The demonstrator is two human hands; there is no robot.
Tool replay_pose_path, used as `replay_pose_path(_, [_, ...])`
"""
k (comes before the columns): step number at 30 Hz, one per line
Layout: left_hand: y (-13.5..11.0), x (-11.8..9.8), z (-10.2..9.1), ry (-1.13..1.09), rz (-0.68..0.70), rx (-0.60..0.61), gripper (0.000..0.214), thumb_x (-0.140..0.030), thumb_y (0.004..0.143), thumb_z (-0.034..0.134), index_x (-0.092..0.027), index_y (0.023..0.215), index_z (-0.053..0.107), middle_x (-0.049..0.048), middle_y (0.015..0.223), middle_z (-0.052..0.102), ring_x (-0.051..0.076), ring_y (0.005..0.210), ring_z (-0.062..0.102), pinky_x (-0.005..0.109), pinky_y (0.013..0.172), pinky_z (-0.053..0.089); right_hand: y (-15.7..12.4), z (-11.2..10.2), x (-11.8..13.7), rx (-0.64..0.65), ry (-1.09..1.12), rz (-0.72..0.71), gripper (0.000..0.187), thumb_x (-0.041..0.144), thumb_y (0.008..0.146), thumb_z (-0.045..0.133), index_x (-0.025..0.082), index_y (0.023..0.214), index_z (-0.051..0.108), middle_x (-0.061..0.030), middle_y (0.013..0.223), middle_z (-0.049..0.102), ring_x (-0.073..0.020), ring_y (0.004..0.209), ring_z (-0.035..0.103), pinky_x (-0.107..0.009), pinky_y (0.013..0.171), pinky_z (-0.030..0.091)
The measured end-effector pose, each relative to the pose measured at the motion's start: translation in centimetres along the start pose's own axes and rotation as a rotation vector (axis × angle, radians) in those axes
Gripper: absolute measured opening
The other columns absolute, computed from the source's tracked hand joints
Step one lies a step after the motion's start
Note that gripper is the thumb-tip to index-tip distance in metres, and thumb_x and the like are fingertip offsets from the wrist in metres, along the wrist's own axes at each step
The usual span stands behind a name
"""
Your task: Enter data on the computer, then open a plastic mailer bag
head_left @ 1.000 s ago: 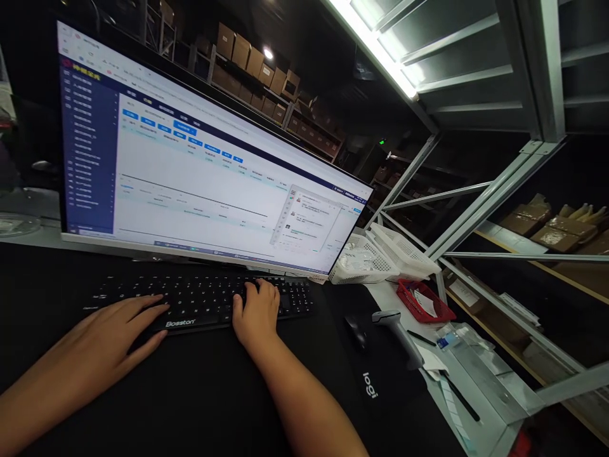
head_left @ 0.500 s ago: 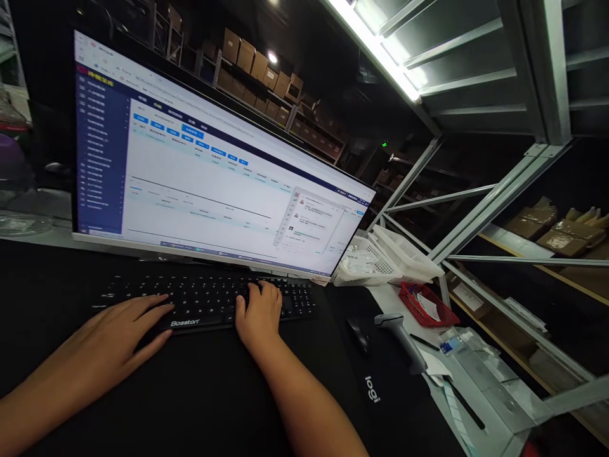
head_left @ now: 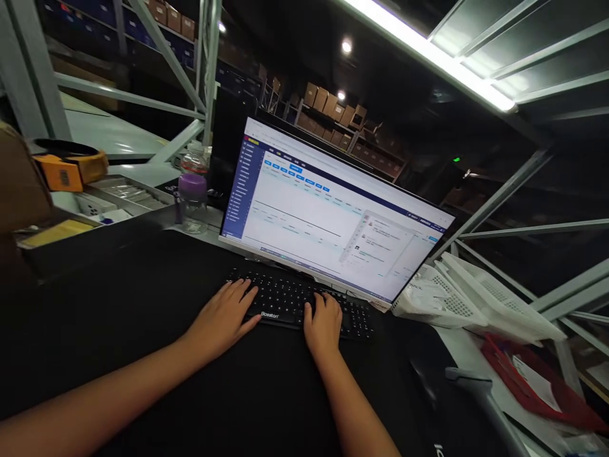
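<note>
A black desk mat [head_left: 266, 393] and lit monitor [head_left: 304, 209] frame a keyboard [head_left: 280, 297] beneath the left hand [head_left: 221, 320], loosely spread, and the right hand [head_left: 324, 327], gently curled, both gripping nothing, apparently typing, the next keystroke calling for only light pressure

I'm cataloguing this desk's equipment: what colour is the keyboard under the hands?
The keyboard is black with white lettering; the head view shows it best.

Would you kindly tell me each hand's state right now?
Left hand: open, fingertips at the keyboard, holding nothing.
Right hand: open, loosely bent over the keyboard, holding nothing.
</note>
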State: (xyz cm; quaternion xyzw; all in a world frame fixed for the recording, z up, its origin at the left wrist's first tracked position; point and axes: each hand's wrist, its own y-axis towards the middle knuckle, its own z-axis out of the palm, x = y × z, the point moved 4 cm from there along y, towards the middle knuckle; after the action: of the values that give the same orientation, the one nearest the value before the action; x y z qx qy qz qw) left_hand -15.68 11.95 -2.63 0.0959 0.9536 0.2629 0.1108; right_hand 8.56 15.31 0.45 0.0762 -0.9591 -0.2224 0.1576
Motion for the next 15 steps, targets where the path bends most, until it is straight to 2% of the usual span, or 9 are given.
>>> replay_pose_path(5, [0.2, -0.2, -0.2, 0.012, -0.004, 0.002, 0.075, -0.067, 0.094, 0.040, -0.013, 0.142, 0.061, 0.0208, 0.151, 0.062, 0.036, 0.146, 0.053, 0.056, 0.126, 0.038, -0.2, -0.2, 0.2, 0.001, 0.008, 0.004, 0.041, 0.029, 0.102, 0.052, 0.013, 0.136, 0.068, -0.0207, 0.140, 0.063, -0.0354, 0.135, 0.055, -0.054, 0.119, 0.037])
replay_pose_path(12, [2.0, 0.9, -0.2, 0.025, -0.048, 0.021, 0.087, -0.074, 0.088, 0.041, -0.008, 0.142, 0.057, 0.0222, 0.138, 0.069, 0.039, 0.136, 0.057, 0.062, 0.127, 0.029, 0.0, -0.9, 0.6, 0.025, 0.064, 0.041, 0.042, 0.030, 0.100, 0.059, 0.014, 0.138, 0.066, -0.0189, 0.141, 0.063, -0.0333, 0.136, 0.055, -0.053, 0.121, 0.036])
replay_pose_path(15, [2.1, 0.9, 0.2, 0.017, -0.036, -0.012, 0.086, -0.072, 0.087, 0.043, -0.006, 0.141, 0.058, 0.0222, 0.138, 0.068, 0.040, 0.138, 0.055, 0.063, 0.128, 0.025, 0.0, -0.9, 0.6, 0.016, 0.072, 0.041, 0.043, 0.031, 0.100, 0.060, 0.015, 0.139, 0.064, -0.0188, 0.140, 0.063, -0.0319, 0.137, 0.054, -0.053, 0.123, 0.034])
